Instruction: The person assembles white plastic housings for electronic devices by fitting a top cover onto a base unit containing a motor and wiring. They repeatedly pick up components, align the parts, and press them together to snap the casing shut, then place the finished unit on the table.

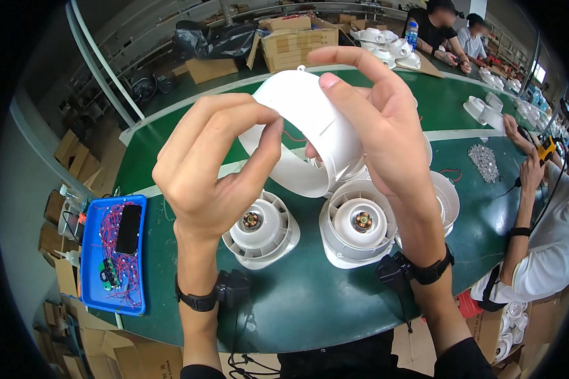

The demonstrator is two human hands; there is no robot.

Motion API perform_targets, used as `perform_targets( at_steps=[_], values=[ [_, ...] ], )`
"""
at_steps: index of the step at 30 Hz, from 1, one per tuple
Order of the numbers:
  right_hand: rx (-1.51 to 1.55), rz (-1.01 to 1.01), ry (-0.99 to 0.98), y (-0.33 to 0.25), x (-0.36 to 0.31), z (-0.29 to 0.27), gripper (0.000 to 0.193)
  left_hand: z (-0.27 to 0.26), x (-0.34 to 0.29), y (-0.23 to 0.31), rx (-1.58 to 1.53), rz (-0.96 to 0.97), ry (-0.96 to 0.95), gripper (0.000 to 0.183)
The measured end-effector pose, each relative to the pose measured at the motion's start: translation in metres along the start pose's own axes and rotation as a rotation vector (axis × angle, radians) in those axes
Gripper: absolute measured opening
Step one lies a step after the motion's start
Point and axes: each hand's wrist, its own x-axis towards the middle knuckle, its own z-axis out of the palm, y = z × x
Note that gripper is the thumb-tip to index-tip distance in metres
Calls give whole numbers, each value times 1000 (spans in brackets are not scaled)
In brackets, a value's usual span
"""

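Above the table I hold up a white plastic ring-shaped housing (295,95) with a small eyelet on its top edge. My right hand (389,120) grips its right side, thumb on the outer face, a fingertip showing inside the opening and the index finger raised. At the left rim, my left hand (208,161) is closed in a pinch, thumb and index finger together; whether a small piece sits between them is hidden. Below stand a white finned motor housing (262,230) with a copper-wound centre and a similar housing (359,230). Another white housing (449,199) is partly behind my right wrist.
A blue tray (144,265) with red wires, a green circuit board and a dark phone-like slab lies left on the green table (297,316). Small metal parts (483,163) are heaped at right. There a co-worker's hands (530,164) hold a yellow-black tool (548,148). Cardboard boxes (300,47) stand behind.
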Motion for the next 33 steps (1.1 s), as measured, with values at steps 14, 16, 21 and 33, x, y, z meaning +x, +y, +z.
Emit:
perform_targets(
  at_steps=[14, 16, 21, 33],
  values=[
    [-83, -57, -4, 3, -2, 5, 33, 5, -1, -3, 55, 36, 42, 21],
    [-85, -60, -6, 3, -2, 5, 32, 4, 0, -2, 55, 23, 34, 21],
    [-102, -69, 2, 3, -2, 6, 32, 2, -1, -1, 49, -3, -13, 16],
    [-134, -67, 21, 1, -2, 4, 32, 0, -1, -4, 50, -12, -21, 15]
  ],
)
